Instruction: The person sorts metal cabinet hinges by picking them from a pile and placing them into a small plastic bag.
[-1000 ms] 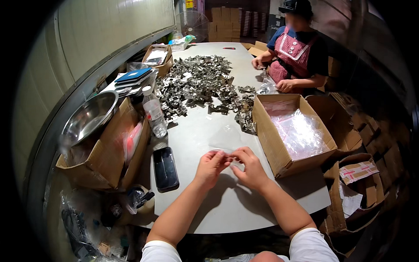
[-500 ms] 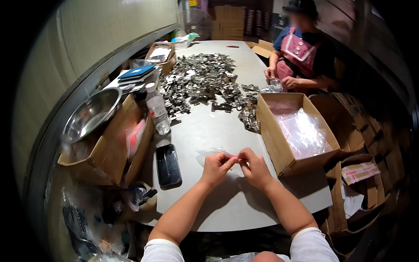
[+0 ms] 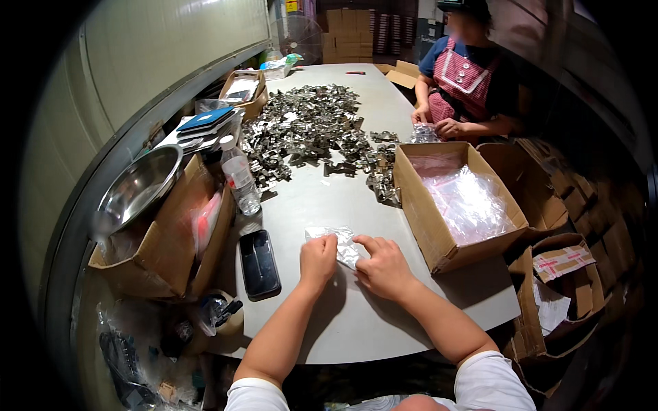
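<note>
While both forearms come up from the lower edge of the head view, the left hand [image 3: 318, 259] and right hand [image 3: 384, 266] meet at frame centre over a small clear bag [image 3: 340, 241] lying flat on the grey table [image 3: 356, 322]. That left hand is curled nearly into a fist, its fingertips pressing the bag's left part down. Beside it, the right hand is half open, forefinger stretched out to the left and resting on the bag's right edge; neither hand is clamped round the bag, and whether any finger pinches the film cannot be told. Just left of the left hand lies a black tray [image 3: 258, 263]. Above that stands a bottle [image 3: 240, 175], with a steel bowl [image 3: 137, 188] on cardboard at the left edge. Right of the hands sits an open box [image 3: 428, 226] lined with clear plastic. Spread across the upper middle of the table is a heap of metal parts [image 3: 305, 127]. At upper right a co-worker [image 3: 466, 75] in a checked apron has both hands at the table edge.
</note>
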Demonstrator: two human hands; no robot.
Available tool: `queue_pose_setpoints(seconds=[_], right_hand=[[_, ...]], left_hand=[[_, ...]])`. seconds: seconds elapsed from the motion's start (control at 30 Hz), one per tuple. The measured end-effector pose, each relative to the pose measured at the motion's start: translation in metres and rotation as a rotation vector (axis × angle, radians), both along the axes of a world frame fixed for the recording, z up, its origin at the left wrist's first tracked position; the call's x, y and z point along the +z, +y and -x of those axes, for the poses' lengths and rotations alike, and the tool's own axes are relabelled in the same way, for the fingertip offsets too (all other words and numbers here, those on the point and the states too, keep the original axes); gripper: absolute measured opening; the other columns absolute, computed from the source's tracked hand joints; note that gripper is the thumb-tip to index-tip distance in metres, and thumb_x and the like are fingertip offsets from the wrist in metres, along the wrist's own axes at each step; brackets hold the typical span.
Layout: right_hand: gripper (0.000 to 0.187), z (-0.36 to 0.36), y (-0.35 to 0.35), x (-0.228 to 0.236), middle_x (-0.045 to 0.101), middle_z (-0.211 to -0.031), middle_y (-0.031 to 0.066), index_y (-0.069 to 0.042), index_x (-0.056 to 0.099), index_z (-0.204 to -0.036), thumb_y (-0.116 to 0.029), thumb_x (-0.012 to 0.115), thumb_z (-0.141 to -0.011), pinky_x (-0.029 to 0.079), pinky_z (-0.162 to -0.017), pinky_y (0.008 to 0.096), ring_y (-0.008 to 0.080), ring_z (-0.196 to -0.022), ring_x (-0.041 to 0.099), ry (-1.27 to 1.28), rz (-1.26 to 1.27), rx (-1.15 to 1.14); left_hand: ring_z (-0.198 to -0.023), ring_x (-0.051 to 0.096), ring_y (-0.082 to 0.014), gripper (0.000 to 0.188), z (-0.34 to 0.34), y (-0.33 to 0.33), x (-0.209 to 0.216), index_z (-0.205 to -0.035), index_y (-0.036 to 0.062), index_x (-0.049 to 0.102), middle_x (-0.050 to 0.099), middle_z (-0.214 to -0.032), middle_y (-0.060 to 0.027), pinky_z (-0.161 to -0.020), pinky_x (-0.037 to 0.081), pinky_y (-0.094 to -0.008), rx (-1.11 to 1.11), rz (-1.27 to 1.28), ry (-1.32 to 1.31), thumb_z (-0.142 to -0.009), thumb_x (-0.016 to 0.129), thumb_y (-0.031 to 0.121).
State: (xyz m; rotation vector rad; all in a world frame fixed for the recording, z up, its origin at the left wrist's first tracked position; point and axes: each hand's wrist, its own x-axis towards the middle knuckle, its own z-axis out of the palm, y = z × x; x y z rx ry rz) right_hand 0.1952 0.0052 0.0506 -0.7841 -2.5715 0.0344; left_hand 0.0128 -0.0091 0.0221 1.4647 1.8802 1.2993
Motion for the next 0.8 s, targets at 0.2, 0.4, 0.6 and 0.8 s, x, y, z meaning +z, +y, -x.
queue_pose_setpoints(seconds=[0.2,0.4,0.6,0.8], right_hand=[[0.023,0.003,0.031,-0.016,0.053,-0.118,0.0137,-0.008,0.067,-0.095,-0.025,0.069,-0.08,0.044,-0.087,0.0432,0.0313,-0.11,0.05,0.372,0.309,0.038],[0.049,0.051,0.122,-0.025,0.052,-0.115,0.0175,-0.007,0.051,-0.125,-0.027,0.066,-0.083,0.046,-0.087,0.0435,0.034,-0.11,0.05,0.395,0.202,-0.403],[0.024,0.052,0.214,-0.062,0.054,-0.112,0.0119,-0.007,0.063,-0.103,-0.023,0.051,-0.09,0.042,-0.09,0.0446,0.0321,-0.107,0.049,0.064,-0.104,-0.95],[0.018,0.057,0.152,-0.038,0.059,-0.104,0.0116,-0.001,0.066,-0.084,-0.018,0.059,-0.086,0.049,-0.077,0.043,0.025,-0.092,0.06,0.388,0.091,-0.641]], left_hand=[[-0.077,0.057,-0.0283,0.016,0.027,0.001,0.013,-0.076,0.0,0.057,0.059,-0.096,-0.0122,-0.068,0.048,-0.0352,-0.27,-0.354,0.121,-0.065,0.054,-0.011],[-0.087,0.064,-0.0226,0.039,0.034,0.002,-0.003,-0.095,0.0018,0.07,0.061,-0.12,-0.0149,-0.069,0.051,-0.0291,-0.549,0.091,0.094,-0.069,0.047,-0.016],[-0.11,0.058,-0.0338,0.053,0.036,0.009,0.024,-0.124,-0.004,0.056,0.056,-0.126,-0.0207,-0.085,0.052,-0.0337,0.371,-0.61,-0.093,-0.075,0.041,-0.015],[-0.107,0.058,-0.0275,0.044,0.015,-0.008,0.031,-0.12,-0.0024,0.059,0.059,-0.119,-0.0118,-0.084,0.053,-0.033,0.063,-0.963,0.474,-0.078,0.05,-0.014]])
